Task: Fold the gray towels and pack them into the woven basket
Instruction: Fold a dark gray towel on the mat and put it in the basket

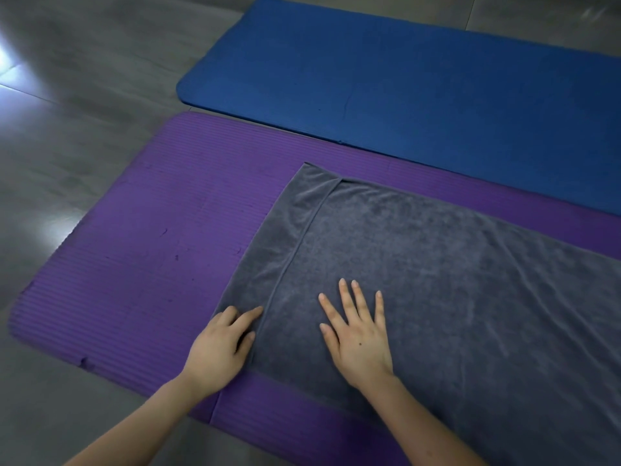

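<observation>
While the right hand (359,344) presses flat, fingers spread, on the gray towel (437,280), the left hand (218,348) sits at its left end, fingers bent at the upper layer's edge, pinch unclear. Towel lies on purple mat (151,264), long axis running rightward from both hands.

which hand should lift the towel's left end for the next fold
Left, likely: the left hand rests on the gray towel at its near left corner; the right hand lies flat mid-towel.
</observation>
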The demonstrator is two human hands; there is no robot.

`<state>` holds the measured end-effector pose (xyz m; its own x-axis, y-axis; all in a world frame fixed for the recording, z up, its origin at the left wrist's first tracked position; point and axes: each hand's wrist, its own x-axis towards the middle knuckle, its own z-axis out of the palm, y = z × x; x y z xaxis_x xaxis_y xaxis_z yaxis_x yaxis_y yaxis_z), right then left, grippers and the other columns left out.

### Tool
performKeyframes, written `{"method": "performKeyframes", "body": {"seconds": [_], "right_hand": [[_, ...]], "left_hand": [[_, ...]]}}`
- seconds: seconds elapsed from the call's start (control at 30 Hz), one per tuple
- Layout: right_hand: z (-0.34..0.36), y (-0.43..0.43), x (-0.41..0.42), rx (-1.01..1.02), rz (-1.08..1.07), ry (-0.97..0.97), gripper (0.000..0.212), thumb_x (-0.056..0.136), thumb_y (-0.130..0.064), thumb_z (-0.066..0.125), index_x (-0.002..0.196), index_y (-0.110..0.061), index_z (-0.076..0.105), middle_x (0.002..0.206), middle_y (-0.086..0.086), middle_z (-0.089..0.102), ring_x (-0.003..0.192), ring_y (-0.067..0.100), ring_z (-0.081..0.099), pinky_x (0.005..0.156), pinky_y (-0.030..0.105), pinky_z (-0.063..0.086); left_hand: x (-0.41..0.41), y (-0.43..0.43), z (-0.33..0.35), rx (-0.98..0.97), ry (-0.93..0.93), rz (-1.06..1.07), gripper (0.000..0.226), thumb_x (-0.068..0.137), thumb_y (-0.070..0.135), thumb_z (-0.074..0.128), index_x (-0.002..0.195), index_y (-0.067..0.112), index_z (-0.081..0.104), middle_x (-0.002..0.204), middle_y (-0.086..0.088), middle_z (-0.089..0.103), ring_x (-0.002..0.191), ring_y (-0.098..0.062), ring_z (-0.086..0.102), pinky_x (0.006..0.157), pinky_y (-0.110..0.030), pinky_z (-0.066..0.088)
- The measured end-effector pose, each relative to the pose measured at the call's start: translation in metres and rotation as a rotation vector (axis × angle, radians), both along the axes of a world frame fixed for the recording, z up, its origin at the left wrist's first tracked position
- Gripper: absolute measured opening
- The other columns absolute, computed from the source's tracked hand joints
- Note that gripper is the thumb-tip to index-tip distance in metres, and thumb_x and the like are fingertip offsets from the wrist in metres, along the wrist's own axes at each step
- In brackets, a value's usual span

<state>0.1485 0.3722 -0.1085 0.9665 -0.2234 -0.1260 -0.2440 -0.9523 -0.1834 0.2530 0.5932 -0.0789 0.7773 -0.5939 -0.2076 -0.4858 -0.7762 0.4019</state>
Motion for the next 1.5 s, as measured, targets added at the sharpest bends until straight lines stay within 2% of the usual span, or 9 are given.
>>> {"method": "performKeyframes", "body": {"seconds": [0.13,0.27,0.37,0.53,0.7,1.0,1.2,1.3,1.5], "right_hand": [[0.002,-0.002,0.002,0.019,0.008,-0.004,0.055,0.101,-0.049,0.009,0.139,-0.029,0.043,0.149,0.008,0.036,0.14,0.028,0.029,0.109,0.057,0.015],[0.014,-0.015,0.02,0.051,-0.04,-0.101,0.057,0.101,-0.045,0.011,0.13,-0.025,0.056,0.141,0.008,0.048,0.131,0.027,0.045,0.11,0.051,0.017],[0.024,-0.034,0.041,0.037,-0.119,-0.141,0.055,0.1,-0.045,0.017,0.129,-0.022,0.058,0.138,0.01,0.052,0.128,0.029,0.048,0.11,0.049,0.02],[0.024,-0.08,0.053,-0.022,-0.195,-0.087,0.054,0.095,-0.043,0.024,0.133,-0.019,0.053,0.141,0.012,0.047,0.132,0.03,0.043,0.111,0.054,0.027],[0.01,-0.123,0.049,-0.077,-0.259,0.021,0.062,0.096,-0.054,0.013,0.14,-0.022,0.043,0.147,0.012,0.038,0.138,0.028,0.034,0.112,0.049,0.008],[-0.005,-0.131,0.04,-0.13,-0.202,0.019,0.062,0.097,-0.056,0.01,0.146,-0.025,0.031,0.154,0.009,0.025,0.144,0.025,0.019,0.113,0.055,0.011],[0.014,-0.132,0.044,-0.081,-0.176,0.164,0.068,0.095,-0.061,0.003,0.146,-0.026,0.03,0.154,0.012,0.025,0.143,0.028,0.022,0.111,0.054,0.009],[0.041,-0.145,0.04,-0.049,-0.092,0.192,0.085,0.078,-0.07,-0.015,0.15,-0.031,0.005,0.159,0.006,0.0,0.147,0.021,-0.001,0.117,0.046,-0.006],[0.125,-0.184,-0.058,0.004,-0.149,0.247,0.047,0.095,-0.04,0.038,0.136,-0.019,0.042,0.138,0.003,0.049,0.126,0.022,0.047,0.101,0.031,0.037]], "left_hand": [[0.01,-0.006,0.008,-0.104,0.178,0.195,0.041,0.086,0.044,0.046,0.117,0.025,0.064,0.082,0.013,0.048,0.077,-0.009,0.053,0.073,-0.028,0.045],[0.03,-0.016,0.018,-0.155,-0.024,0.42,0.013,0.085,0.009,0.062,0.093,0.014,0.07,0.084,-0.002,0.058,0.076,-0.028,0.061,0.07,-0.032,0.045],[0.053,-0.033,0.026,-0.17,-0.254,0.232,0.021,0.085,0.012,0.049,0.087,0.009,0.07,0.078,-0.008,0.057,0.07,-0.033,0.056,0.068,-0.036,0.045],[0.118,-0.119,0.018,-0.129,-0.392,-0.213,0.042,0.084,0.013,0.035,0.11,-0.001,0.065,0.109,-0.016,0.067,0.099,-0.038,0.063,0.088,-0.044,0.05],[0.164,-0.203,0.004,-0.021,-0.262,-0.307,0.054,0.096,0.026,0.019,0.144,0.005,0.031,0.152,-0.01,0.03,0.143,-0.03,0.019,0.117,-0.037,0.011],[0.175,-0.238,-0.032,0.186,-0.275,-0.188,0.059,0.096,0.054,0.011,0.15,0.03,0.004,0.158,0.008,0.003,0.146,-0.018,-0.006,0.115,-0.05,-0.01],[0.177,-0.246,-0.007,0.297,-0.107,-0.172,0.06,0.096,0.054,0.008,0.15,0.03,-0.001,0.158,0.005,-0.007,0.145,-0.022,-0.012,0.114,-0.054,-0.008],[0.16,-0.257,0.02,0.28,-0.143,-0.132,0.057,0.098,0.05,0.009,0.151,0.028,0.005,0.159,0.001,-0.002,0.145,-0.029,-0.006,0.114,-0.055,-0.003],[0.076,-0.291,0.055,0.185,-0.207,-0.388,0.046,0.099,0.038,0.033,0.14,0.019,0.04,0.145,-0.007,0.041,0.135,-0.029,0.034,0.112,-0.045,0.024]]}}
